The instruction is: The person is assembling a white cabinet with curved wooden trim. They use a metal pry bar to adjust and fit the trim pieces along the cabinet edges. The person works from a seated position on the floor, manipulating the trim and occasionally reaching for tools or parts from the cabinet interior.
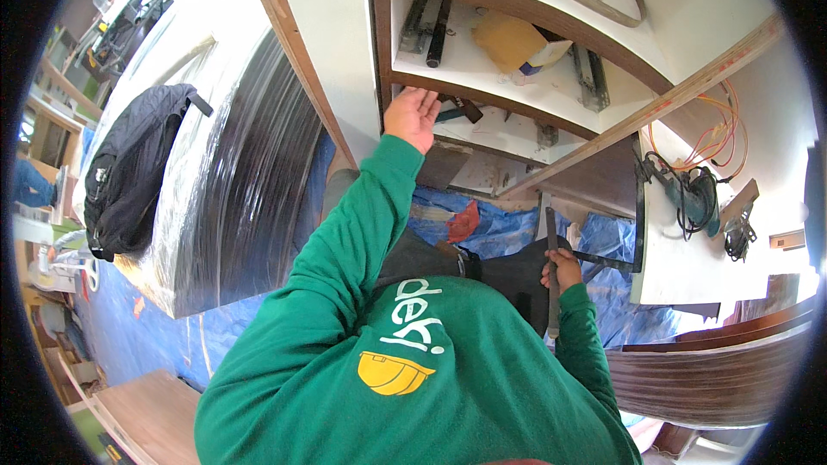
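Observation:
My left hand (412, 119) reaches up to the curved shelving unit, its fingers stretched out against the brown front edge (482, 95) of a white shelf. The palm side is partly turned up, and I see nothing held in it. Down at the right, my right hand (562, 270) is closed around a long, narrow, flat dark bar (552, 237). The bar stands roughly lengthwise in front of my right thigh; its exact kind is unclear. Just beyond my left fingers, a tool with a dark brown part (468, 110) lies on the lower shelf.
The shelf above holds metal drawer slides (589, 77), a black rod (438, 33) and a yellow packet (508, 41). A wooden batten (642, 108) crosses the unit diagonally. At right sits a corded power tool (692, 198). Blue sheeting (504, 232) covers the floor. A black backpack (133, 164) rests on a wrapped curved piece.

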`<state>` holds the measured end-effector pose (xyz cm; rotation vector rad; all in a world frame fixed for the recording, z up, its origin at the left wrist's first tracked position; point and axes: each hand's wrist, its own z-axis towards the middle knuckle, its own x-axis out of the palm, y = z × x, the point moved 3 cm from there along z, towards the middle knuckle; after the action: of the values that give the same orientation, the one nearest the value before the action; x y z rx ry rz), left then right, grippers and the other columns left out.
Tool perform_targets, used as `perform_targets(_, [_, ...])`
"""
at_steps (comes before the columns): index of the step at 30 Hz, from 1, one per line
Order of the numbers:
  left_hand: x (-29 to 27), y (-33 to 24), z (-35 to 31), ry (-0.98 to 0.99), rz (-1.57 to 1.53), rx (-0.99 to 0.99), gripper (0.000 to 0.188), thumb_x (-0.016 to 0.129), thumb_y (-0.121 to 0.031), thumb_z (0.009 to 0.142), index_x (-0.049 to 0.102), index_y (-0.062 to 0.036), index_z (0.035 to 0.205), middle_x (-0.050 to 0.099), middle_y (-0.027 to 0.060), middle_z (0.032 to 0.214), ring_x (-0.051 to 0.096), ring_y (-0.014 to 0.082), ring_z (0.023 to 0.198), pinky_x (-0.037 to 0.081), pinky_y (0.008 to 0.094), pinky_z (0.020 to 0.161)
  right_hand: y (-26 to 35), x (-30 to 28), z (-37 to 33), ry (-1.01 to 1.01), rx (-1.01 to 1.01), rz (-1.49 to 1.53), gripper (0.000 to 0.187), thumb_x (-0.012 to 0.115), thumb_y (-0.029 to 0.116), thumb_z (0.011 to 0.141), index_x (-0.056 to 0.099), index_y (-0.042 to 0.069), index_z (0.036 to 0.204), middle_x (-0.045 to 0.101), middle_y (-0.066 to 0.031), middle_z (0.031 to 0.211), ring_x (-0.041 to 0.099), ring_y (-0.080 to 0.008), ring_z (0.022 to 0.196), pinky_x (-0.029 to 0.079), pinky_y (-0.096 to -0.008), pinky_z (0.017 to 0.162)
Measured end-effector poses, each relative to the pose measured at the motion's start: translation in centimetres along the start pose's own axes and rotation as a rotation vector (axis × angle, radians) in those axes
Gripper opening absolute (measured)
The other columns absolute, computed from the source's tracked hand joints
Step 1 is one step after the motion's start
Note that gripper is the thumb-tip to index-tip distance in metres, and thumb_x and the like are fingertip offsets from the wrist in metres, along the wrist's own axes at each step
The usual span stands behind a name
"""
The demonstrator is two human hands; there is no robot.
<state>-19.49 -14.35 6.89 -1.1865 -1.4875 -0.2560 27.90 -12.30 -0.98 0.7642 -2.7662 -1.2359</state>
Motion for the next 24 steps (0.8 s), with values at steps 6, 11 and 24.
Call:
perform_targets(6, [0.9,2.8,-1.2,0.023,0.038,-0.062,0.012,0.056,-0.008,0.091,0.058,-0.0057,0.102,0.066,0.0112,0.103,0.062,0.0267,0.11,0.048,0.0429,0.095,0.1,0.6,0.2,-0.032,0.005,-0.014,0.026,0.054,0.027,0.097,0.06,0.006,0.111,0.06,-0.0099,0.063,0.058,-0.0224,0.044,0.047,-0.0346,0.039])
perform_targets(11, [0.3,-0.4,-0.7,-0.061,-0.013,0.064,0.009,0.057,-0.009,0.091,0.057,-0.0089,0.1,0.064,0.0084,0.095,0.063,0.0248,0.098,0.049,0.0426,0.092,-0.4,0.4,-0.3,-0.033,-0.018,0.002,0.026,0.054,0.025,0.097,0.06,0.005,0.111,0.06,-0.01,0.063,0.058,-0.0221,0.043,0.047,-0.0346,0.039])
perform_targets(24, [2.0,2.7,-0.5,-0.142,-0.047,0.03,0.014,0.061,-0.005,0.087,0.053,-0.0105,0.098,0.059,0.005,0.094,0.06,0.0252,0.092,0.05,0.0431,0.088,0.0,0.7,-0.3,-0.05,-0.011,0.037,0.021,0.057,0.025,0.096,0.062,0.006,0.105,0.06,-0.0095,0.059,0.058,-0.0225,0.042,0.047,-0.0342,0.038])
